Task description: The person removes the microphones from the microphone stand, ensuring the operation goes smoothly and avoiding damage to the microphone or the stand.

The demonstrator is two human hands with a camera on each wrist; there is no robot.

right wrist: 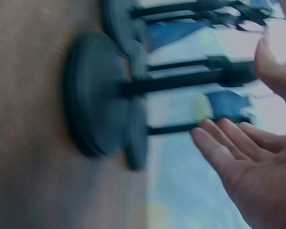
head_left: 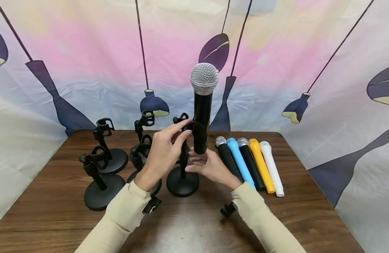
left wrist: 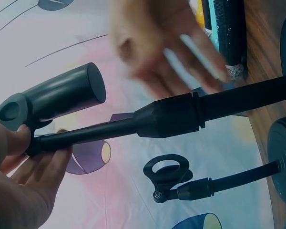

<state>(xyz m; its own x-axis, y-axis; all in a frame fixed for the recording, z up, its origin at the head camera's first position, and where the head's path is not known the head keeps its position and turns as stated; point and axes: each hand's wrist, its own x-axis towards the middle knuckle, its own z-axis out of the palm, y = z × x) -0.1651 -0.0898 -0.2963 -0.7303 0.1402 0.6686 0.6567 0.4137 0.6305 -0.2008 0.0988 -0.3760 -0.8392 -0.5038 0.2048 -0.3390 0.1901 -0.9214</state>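
A black microphone (head_left: 203,109) with a silver mesh head sits upright in the clip of a black desk stand (head_left: 183,184), whose round base rests on the table. My left hand (head_left: 163,149) pinches the top of that stand's pole, just under the clip, and the left wrist view shows thumb and fingers around the joint (left wrist: 35,145). Below the microphone's lower end is my right hand (head_left: 211,167), beside the pole. Its fingers are extended and loosely spread in the right wrist view, with nothing held in the palm (right wrist: 262,176).
Several more black stands with unfilled clips, one of them a front stand (head_left: 104,191), are grouped at the left. On the right, several microphones lie side by side, including a blue one (head_left: 241,163), a yellow one (head_left: 261,165) and a white one (head_left: 272,168). A printed curtain (head_left: 261,105) hangs behind the table.
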